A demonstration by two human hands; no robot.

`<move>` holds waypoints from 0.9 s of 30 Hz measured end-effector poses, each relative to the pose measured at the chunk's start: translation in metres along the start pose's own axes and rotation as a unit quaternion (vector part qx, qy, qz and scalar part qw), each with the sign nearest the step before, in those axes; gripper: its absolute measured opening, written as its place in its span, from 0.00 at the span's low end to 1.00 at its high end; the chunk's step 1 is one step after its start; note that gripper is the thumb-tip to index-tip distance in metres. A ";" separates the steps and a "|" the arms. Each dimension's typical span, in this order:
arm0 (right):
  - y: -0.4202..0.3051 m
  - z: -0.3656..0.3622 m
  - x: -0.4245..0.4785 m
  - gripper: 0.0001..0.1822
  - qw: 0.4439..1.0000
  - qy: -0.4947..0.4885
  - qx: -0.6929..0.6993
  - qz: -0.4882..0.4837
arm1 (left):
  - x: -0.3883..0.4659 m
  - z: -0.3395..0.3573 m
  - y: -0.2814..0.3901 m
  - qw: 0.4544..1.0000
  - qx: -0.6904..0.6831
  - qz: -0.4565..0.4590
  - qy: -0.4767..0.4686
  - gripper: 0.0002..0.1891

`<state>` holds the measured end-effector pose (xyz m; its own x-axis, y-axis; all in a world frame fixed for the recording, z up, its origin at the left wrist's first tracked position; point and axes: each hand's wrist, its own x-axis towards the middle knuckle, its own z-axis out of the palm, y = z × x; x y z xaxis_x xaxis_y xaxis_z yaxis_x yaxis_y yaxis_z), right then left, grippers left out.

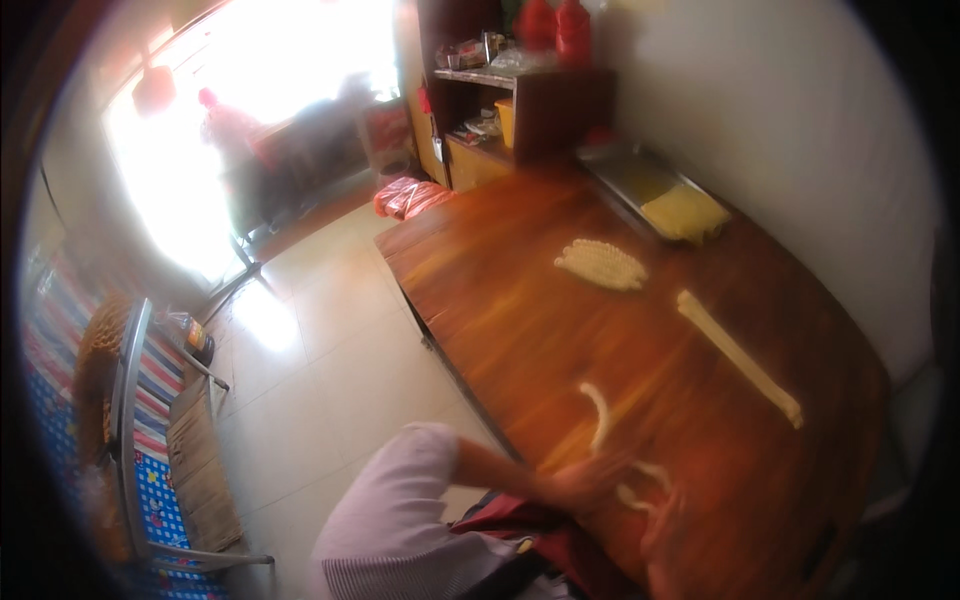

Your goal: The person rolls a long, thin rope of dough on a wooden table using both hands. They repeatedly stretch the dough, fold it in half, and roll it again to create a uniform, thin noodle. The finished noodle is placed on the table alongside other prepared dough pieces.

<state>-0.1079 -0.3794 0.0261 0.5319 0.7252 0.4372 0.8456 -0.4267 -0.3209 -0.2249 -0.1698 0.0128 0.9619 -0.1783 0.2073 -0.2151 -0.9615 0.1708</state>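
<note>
A thin, curved strand of dough (598, 414) lies on the brown wooden table (510, 322), with one end running up to my left hand (600, 480). My left hand is low over the tabletop, blurred by motion. More of the pale dough (651, 472) loops between it and my right hand (663, 529), which touches the loop's right side. Blur hides how the fingers of both hands are set. Farther up the table is an oval, ridged piece of twisted dough (601, 264). A long, straight roll of dough (741, 358) lies diagonally to the right.
Against the wall, a metal tray (611, 176) holds a yellowish slab (684, 213). A wooden shelf unit (562, 112) with red bottles (573, 34) stands beyond the table. On the left are a metal-framed chair (199, 465) and a dark bottle (196, 341). A red plastic bag (411, 198) lies past the table's corner.
</note>
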 end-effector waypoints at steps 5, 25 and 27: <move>0.081 0.041 0.006 0.18 0.996 -0.034 0.002 0.084 | 0.044 0.017 0.007 0.982 -0.018 -0.189 0.017 0.19; -0.001 0.008 0.001 0.24 0.999 -0.018 0.004 -0.031 | 0.027 -0.033 0.015 0.992 0.020 -0.027 -0.123 0.32; 0.027 0.020 -0.027 0.20 0.997 -0.065 0.044 -0.007 | -0.016 0.032 0.018 0.999 -0.044 -0.020 0.010 0.24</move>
<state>-0.1006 -0.3998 -0.0112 0.5039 0.7977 0.3313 0.8428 -0.3700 -0.3909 -0.2387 -0.1905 -0.0180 0.9663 -0.1358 0.2185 -0.1924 -0.9453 0.2634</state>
